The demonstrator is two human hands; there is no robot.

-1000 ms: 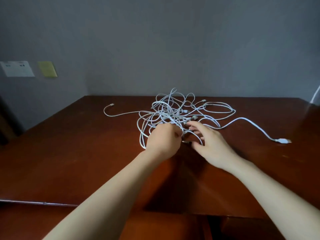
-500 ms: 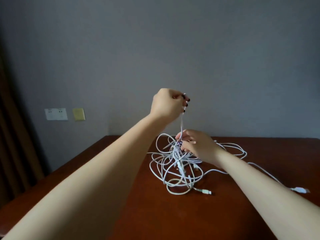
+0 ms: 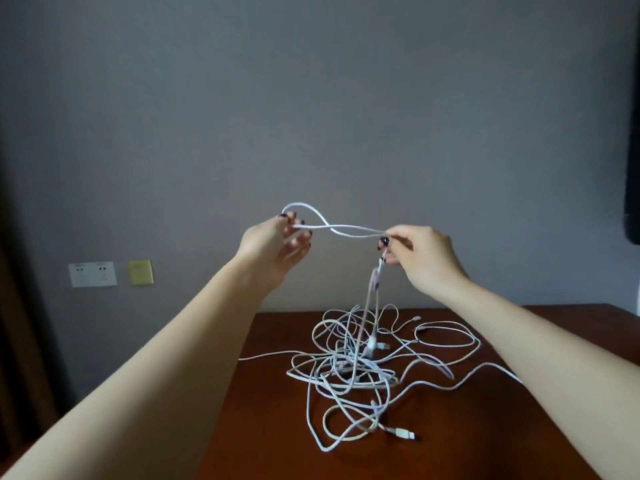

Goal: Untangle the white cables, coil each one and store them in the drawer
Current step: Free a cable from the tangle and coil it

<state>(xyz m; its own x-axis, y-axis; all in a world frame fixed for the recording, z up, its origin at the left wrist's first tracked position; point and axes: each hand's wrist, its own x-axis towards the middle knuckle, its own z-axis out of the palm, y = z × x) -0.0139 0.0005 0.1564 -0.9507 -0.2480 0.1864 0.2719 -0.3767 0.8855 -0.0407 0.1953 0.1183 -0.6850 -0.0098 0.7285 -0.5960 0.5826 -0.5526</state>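
A tangle of white cables (image 3: 360,368) lies on the dark red-brown wooden table (image 3: 263,427). One white cable (image 3: 346,230) is lifted out of it and stretched level between my two hands, high above the table. My left hand (image 3: 277,240) pinches a small loop of it at the fingertips. My right hand (image 3: 415,254) pinches the same cable, and from there it drops straight down into the tangle. A USB plug (image 3: 403,434) lies at the near edge of the pile. No drawer is in view.
A grey wall stands behind the table, with a white socket plate (image 3: 91,273) and a yellow plate (image 3: 140,272) at the left. A dark curtain (image 3: 20,341) hangs at the far left. One cable end trails off to the right (image 3: 498,370).
Both hands have risen from the pile and moved apart. The right hand left the tangle and now holds the lifted cable, drawing a length out sideways. The camera tilted up.
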